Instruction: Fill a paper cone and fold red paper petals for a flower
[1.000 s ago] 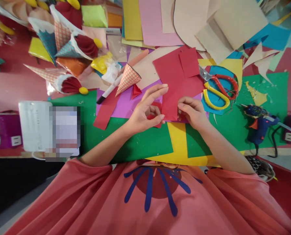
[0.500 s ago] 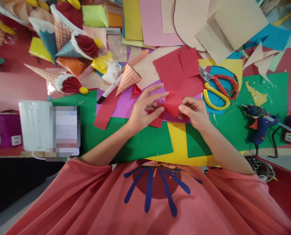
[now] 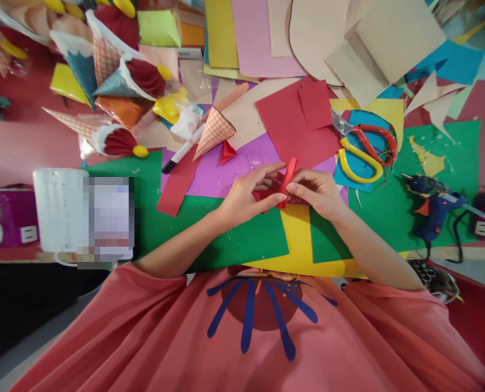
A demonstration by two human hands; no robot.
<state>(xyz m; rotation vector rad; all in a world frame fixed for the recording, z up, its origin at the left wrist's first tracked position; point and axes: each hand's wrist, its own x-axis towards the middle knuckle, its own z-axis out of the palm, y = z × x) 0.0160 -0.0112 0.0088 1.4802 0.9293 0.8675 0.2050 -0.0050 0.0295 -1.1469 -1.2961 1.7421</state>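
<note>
Between my two hands a small red craft-foam piece [image 3: 289,177] is folded into a narrow strip, tilted upright. My right hand [image 3: 321,193] pinches its right side between thumb and fingers. The fingertips and thumb of my left hand [image 3: 250,190] close on its left side. Some red material also shows under the left fingers, partly hidden. Just beyond the hands, a small folded red piece [image 3: 227,153] and an orange-checked cone [image 3: 214,132] lie on a purple sheet [image 3: 213,177]. A larger red sheet [image 3: 295,128] lies behind the right hand.
Scissors [image 3: 362,147] with red and yellow handles lie to the right, beyond them a blue glue gun [image 3: 430,209] with its cord. A marker [image 3: 180,155] and a red strip [image 3: 177,188] are on the left. Further left stand a phone [image 3: 110,218] and several finished cones [image 3: 115,139].
The red piece was spread flat between my hands and is now folded into a narrow strip. Both hands have moved slightly lower, and my left hand has come right to close on it.
</note>
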